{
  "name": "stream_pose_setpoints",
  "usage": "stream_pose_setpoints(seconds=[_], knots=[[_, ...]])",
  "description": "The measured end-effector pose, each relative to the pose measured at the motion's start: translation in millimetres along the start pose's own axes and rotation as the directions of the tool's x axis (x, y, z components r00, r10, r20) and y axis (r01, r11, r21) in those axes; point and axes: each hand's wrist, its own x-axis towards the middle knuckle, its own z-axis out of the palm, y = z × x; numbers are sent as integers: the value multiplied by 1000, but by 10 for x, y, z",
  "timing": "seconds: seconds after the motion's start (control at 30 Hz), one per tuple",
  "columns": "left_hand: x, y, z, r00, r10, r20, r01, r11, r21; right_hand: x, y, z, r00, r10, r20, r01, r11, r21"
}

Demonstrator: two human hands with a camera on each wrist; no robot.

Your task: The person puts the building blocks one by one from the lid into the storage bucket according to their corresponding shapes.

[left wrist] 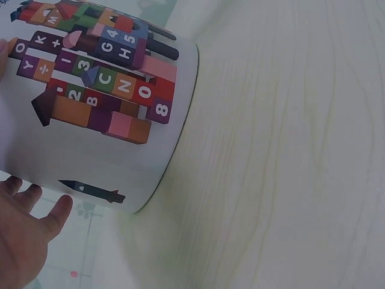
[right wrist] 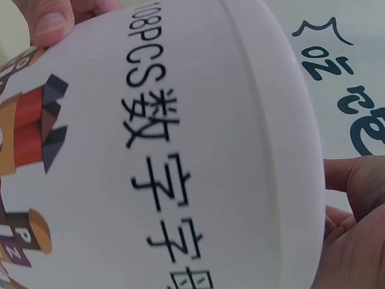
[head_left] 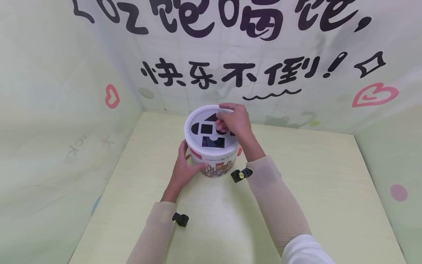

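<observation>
A white round bucket [head_left: 219, 167] printed with colourful lettered blocks stands before me in the head view. Its white lid [head_left: 197, 141] has several dark, shaped cut-outs. My left hand [head_left: 186, 167] holds the bucket's side, thumb across the front and fingers round the left. In the left wrist view, part of that hand [left wrist: 27, 241] shows by the printed bucket wall [left wrist: 90, 156]. Over the lid's far right part, my right hand [head_left: 235, 121] grips at the rim with curled fingers. The right wrist view shows this hand [right wrist: 361, 211] behind the lid's edge; its fingertips are partly hidden.
The bucket is on a pale wood-grain table [head_left: 316, 190]. A light back wall [head_left: 204, 93] with large dark lettering stands close behind it, and pale side panels [head_left: 66, 121] flank the table. A small black device [head_left: 241, 175] sits at the right wrist.
</observation>
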Motion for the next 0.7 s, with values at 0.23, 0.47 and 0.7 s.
stream_pose_setpoints(seconds=[0.23,0.47,0.7], knots=[[1,3,-13,1000,-7,-3,7,1000,2,-18,35,-137,1000,7,-23,-7,1000,24],[-9,22,-11,1000,-18,4,18,1000,-11,-18,72,-248,999,15,-29,-14,1000,27],[-9,63,-2,998,-52,20,53,999,-10,-25,107,-362,999,15,-52,-14,1000,24]])
